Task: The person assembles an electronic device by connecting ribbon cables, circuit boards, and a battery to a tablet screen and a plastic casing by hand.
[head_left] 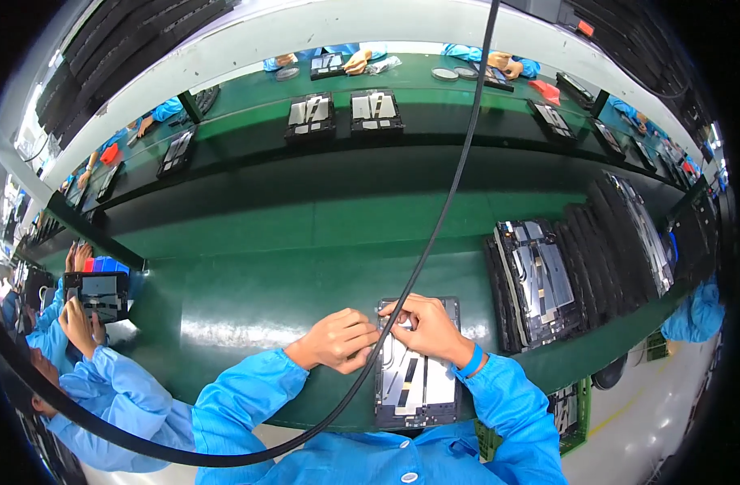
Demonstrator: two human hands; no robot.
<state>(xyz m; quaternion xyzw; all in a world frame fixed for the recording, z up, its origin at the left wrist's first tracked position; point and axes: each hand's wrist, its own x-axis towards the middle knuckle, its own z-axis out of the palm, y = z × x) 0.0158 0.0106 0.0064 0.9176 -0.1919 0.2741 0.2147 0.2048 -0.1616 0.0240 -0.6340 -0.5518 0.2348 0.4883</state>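
Observation:
An opened tablet lies on the green bench right in front of me, its silver inner parts, dark strips and black frame showing. Over its upper part, my right hand is closed in a pinch, with a blue band round the wrist. My left hand is closed too, its curled fingers at the tablet's upper left edge. Whatever either set of fingertips holds is too small or too hidden to make out. A black cable passes across the view in front of the tablet and close by my fingers.
To the right stand stacked black trays with another opened tablet leaning against them. A raised shelf beyond the bench bears several opened tablets. At the left a co-worker handles a tablet. A green crate sits low at right.

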